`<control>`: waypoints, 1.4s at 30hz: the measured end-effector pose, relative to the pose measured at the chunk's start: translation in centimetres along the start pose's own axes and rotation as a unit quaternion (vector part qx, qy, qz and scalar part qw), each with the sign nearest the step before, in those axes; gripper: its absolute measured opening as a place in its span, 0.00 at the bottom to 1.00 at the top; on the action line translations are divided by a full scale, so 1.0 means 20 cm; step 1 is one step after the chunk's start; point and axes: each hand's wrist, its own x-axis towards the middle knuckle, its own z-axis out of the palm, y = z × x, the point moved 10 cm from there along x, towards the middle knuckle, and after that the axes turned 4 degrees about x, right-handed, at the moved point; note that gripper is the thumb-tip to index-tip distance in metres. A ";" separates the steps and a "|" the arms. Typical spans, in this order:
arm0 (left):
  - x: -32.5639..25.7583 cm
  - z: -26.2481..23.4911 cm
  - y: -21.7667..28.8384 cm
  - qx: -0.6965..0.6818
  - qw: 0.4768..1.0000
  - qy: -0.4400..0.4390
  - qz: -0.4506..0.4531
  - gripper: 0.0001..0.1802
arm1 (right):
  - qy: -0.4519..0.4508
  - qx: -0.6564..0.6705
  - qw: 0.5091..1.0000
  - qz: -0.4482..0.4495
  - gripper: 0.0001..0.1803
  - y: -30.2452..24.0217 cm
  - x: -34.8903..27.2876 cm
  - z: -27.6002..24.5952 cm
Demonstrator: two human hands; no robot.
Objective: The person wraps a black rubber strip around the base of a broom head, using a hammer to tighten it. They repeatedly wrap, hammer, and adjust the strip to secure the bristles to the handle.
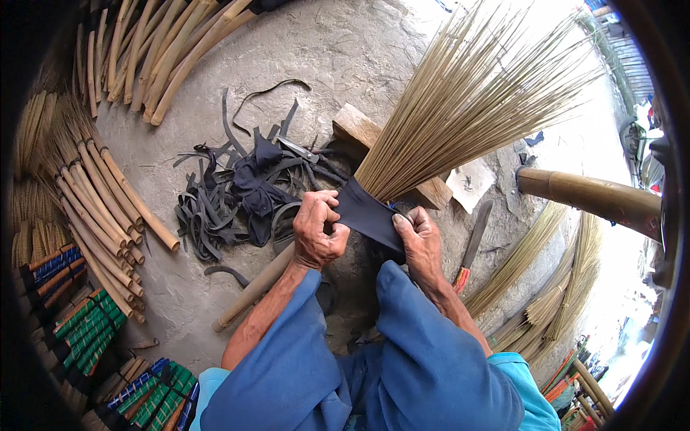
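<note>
A broom of long thin straw stalks [460, 108] fans out toward the far right, with a bamboo handle [251, 291] slanting toward me at the lower left. Around its neck lies a piece of black cloth [370, 215], stretched between my hands. My left hand [320, 230] is closed on the cloth's left edge, fingers curled. On the other side my right hand [422, 241] pinches the right edge, thumb on top. The broom's neck is hidden beneath the cloth. A wooden block [435, 192] lies under the stalks.
Black strips and scraps [215, 215] are heaped at the left, scissors [296, 149] on top. To the right lie a knife [476, 237], loose straw bundles [568, 280] and a thick bamboo pole [589, 197]. Bamboo-handled brooms [108, 201] are stacked along the left.
</note>
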 end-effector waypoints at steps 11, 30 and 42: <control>0.05 -0.05 -0.15 -0.091 0.992 0.019 -0.081 0.05 | -0.024 -0.115 0.989 -0.093 0.15 -0.04 0.11 0.15; 0.05 0.12 -0.19 0.057 0.958 -0.190 -0.208 0.45 | -0.080 -0.286 0.940 -0.169 0.20 -0.42 0.19 0.45; 0.03 0.15 -0.25 0.145 0.920 -0.210 -0.298 0.45 | -0.109 0.225 0.956 0.155 0.11 -0.13 0.10 0.45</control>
